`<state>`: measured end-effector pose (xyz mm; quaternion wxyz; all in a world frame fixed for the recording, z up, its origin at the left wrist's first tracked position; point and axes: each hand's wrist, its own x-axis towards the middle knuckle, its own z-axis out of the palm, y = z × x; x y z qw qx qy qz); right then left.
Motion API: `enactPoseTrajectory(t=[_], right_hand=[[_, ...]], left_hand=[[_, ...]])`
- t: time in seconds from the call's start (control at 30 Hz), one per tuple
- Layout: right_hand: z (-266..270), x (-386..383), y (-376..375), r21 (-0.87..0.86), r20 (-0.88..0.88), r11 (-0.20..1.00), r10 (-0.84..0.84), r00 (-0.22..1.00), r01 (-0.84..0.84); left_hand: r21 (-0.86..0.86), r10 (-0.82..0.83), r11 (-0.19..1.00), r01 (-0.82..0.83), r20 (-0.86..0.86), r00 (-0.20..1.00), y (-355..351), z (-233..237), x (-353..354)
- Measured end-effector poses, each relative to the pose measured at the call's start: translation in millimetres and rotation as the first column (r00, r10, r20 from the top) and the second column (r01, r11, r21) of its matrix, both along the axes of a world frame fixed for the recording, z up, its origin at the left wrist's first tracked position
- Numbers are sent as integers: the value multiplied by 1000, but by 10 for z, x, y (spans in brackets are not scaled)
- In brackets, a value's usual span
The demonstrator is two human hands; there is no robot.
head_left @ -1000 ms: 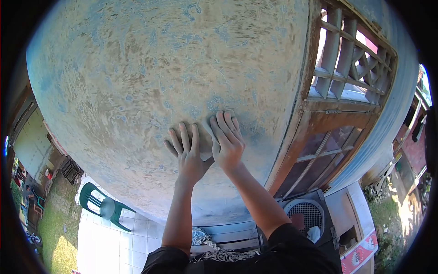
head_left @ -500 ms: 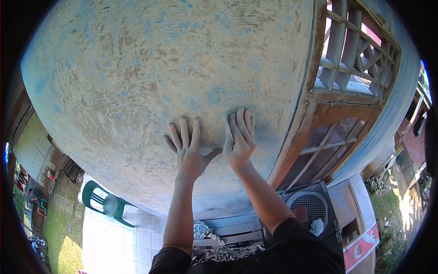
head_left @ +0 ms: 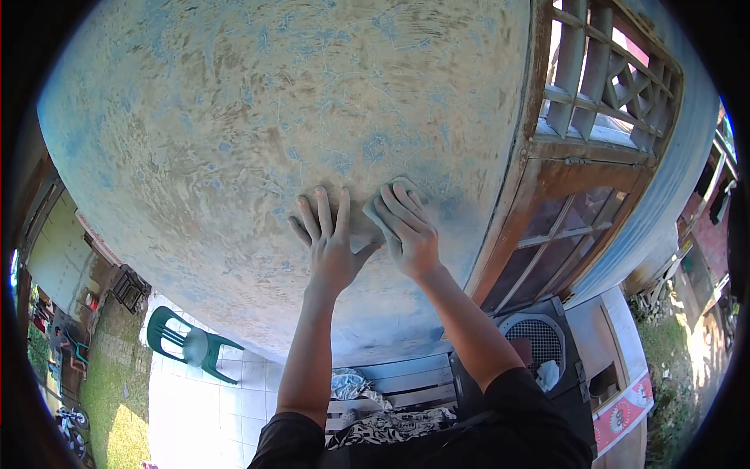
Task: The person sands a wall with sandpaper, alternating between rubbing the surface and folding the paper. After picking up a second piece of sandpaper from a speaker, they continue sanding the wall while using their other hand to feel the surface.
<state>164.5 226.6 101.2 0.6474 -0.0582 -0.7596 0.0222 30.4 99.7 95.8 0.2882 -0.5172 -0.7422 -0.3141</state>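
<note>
A wall (head_left: 234,117) with worn, patchy blue and beige paint fills the middle of the view. My left hand (head_left: 331,242) lies on it with fingers spread and holds nothing. Just to the right, my right hand (head_left: 410,227) presses a thin grey-green sheet (head_left: 378,215) against the wall, its fingers close together over it. The sheet's edges show at the left of the hand and above the fingertips; what it is made of I cannot tell. Dust coats both hands.
A wooden-framed window (head_left: 558,227) with a lattice top stands at the right. Below it is a black speaker-like box (head_left: 566,383) with a round grille. A green plastic chair (head_left: 191,344) is on white tiles at lower left. A slatted bench (head_left: 414,383) lies below the wall.
My right hand has shifted slightly left and tilted, showing more of the sheet. My left hand sits a little higher and further right in view. The camera view has shifted slightly.
</note>
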Motion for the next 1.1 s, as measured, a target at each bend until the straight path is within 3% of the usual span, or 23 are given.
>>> enactPoseTrajectory(t=[0.03,0.07,0.1,0.13,0.17,0.2,0.23,0.27,0.33,0.37,0.4,0.53,0.57,0.63,0.7,0.77,0.83,0.87,0.93,0.97,1.03,1.1], right_hand=[[22,66,-79,1,93,994,110,989,-111],[52,163,-184,8,92,994,107,990,-108],[89,294,-326,-473,69,857,265,962,-202],[90,378,-424,-837,-27,495,387,922,-232],[16,383,-446,-839,-22,496,382,924,-225],[-67,359,-472,-816,-306,309,484,820,-488],[-146,339,-524,-700,-571,100,517,638,-708],[-219,335,-588,-700,-575,102,507,643,-707],[-256,338,-739,-687,-638,32,452,624,-726],[-265,339,-800,-691,-633,42,447,632,-721],[-271,335,-869,-755,-552,112,425,718,-646],[-173,251,-1120,-850,-291,313,390,874,-423],[-172,232,-1174,-856,-287,309,383,878,-414],[-159,189,-1259,-919,-99,302,447,889,-254],[-123,113,-1345,-928,-66,308,416,907,-208],[-97,48,-1389,-935,-29,316,380,925,-159],[-83,-1,-1415,-843,247,536,330,911,35],[-66,-18,-1451,-844,256,533,320,912,50],[-12,-65,-1568,-736,356,664,213,910,132],[-32,-97,-1630,-736,364,661,206,908,145],[-68,-161,-1734,-822,83,544,411,908,-171],[-75,-159,-1743,-812,180,576,407,895,-99]], left_hand=[[9,-48,999,48,20,999,-57,54,45],[16,-51,999,50,18,999,-109,91,67],[34,-145,989,143,67,987,-165,103,95],[52,-239,971,234,118,964,-230,115,140],[268,-446,880,392,183,876,-270,115,235],[266,-449,880,395,191,873,-320,65,280],[323,-554,829,457,361,750,-382,16,303],[392,-636,771,502,504,584,-418,-24,324],[486,-680,733,476,504,532,-425,-162,311],[485,-684,708,513,653,325,-469,-242,238],[492,-636,678,546,765,101,-524,-236,210],[502,-637,673,543,766,81,-746,-234,129],[468,-617,686,557,780,106,-787,-236,66],[432,-594,696,574,795,122,-880,-199,-53],[297,-538,758,581,789,298,-982,-121,-156],[241,-521,724,646,805,284,-1060,-58,-265],[188,-503,682,707,822,267,-1093,-70,-346],[234,-523,683,692,818,239,-1099,-94,-380],[284,-541,677,679,818,197,-1124,-126,-420],[296,-545,691,660,813,205,-1139,-128,-428],[316,-553,701,639,807,208,-1147,-165,-428],[354,-611,634,687,774,165,-1160,-257,-395]])
